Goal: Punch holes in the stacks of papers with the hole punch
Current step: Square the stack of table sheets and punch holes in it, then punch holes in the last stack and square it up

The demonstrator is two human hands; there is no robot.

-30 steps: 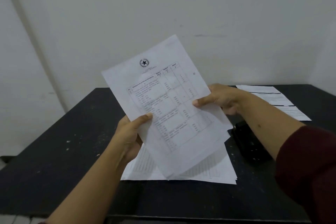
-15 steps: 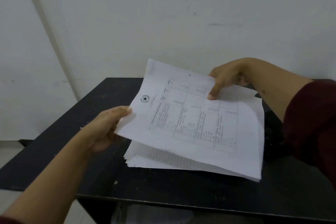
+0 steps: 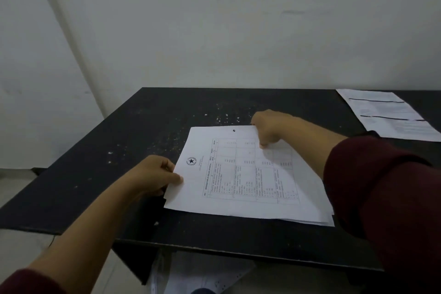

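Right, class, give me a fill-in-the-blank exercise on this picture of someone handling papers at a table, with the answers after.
1. The stack of papers lies on a table whose colour is ____.
2. The left hand grips the stack at the edge nearest the printed ____ emblem.
3. The right hand rests at the stack's ____ edge.
4. More sheets lie at the table's far ____ corner.

Answers: black; star; far; right

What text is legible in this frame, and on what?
Top sheet of the stack, table heading, rotated: reads roughly "INDIKATOR & KELAS INTERVAL", partly blurred.
Same sheet: round star emblem, ring lettering too small to read.
Table cells: unreadable.
Far-right papers: text blurred, unreadable.
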